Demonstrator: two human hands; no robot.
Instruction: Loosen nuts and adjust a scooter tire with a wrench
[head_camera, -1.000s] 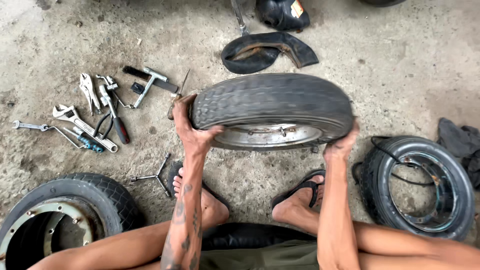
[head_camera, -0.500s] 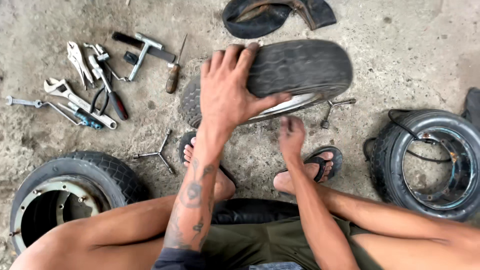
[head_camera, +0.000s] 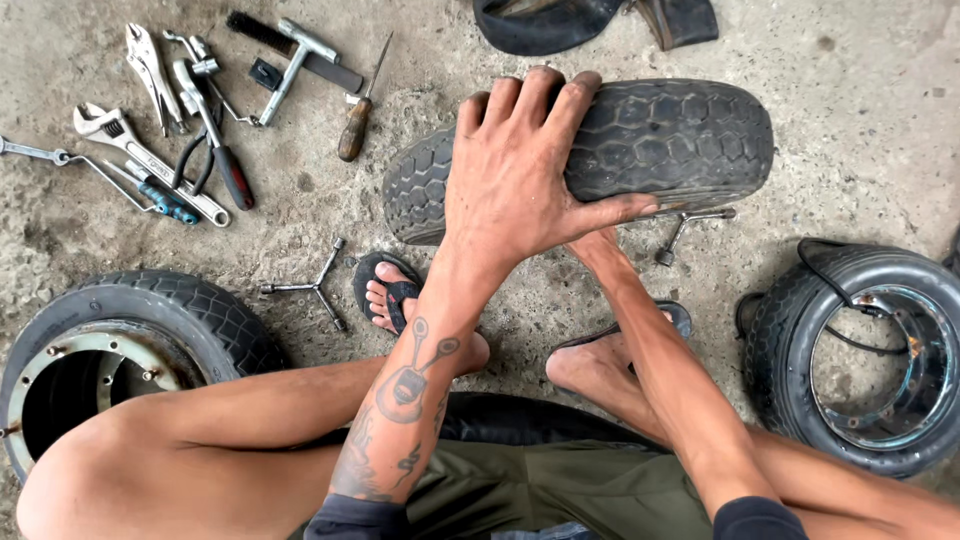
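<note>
A small black tyre with a block tread stands tilted on the concrete in front of me. My left hand lies spread over its tread, with the fingers hooked over the far edge and the thumb along the near side. My right forearm reaches in beneath that hand. Only my right wrist shows, since the hand itself is hidden under the tyre and my left hand. My feet in sandals rest just in front of the tyre.
Wrenches, pliers, a hammer and a screwdriver lie at the upper left. A three-armed wrench lies near my left foot and another lies under the tyre's right end. Tyres on rims lie at left and right. An inner tube lies at the top.
My left hand went from the tyre's left side to its top. My right hand left the right side and slid under the near edge. The tyre tipped up.
</note>
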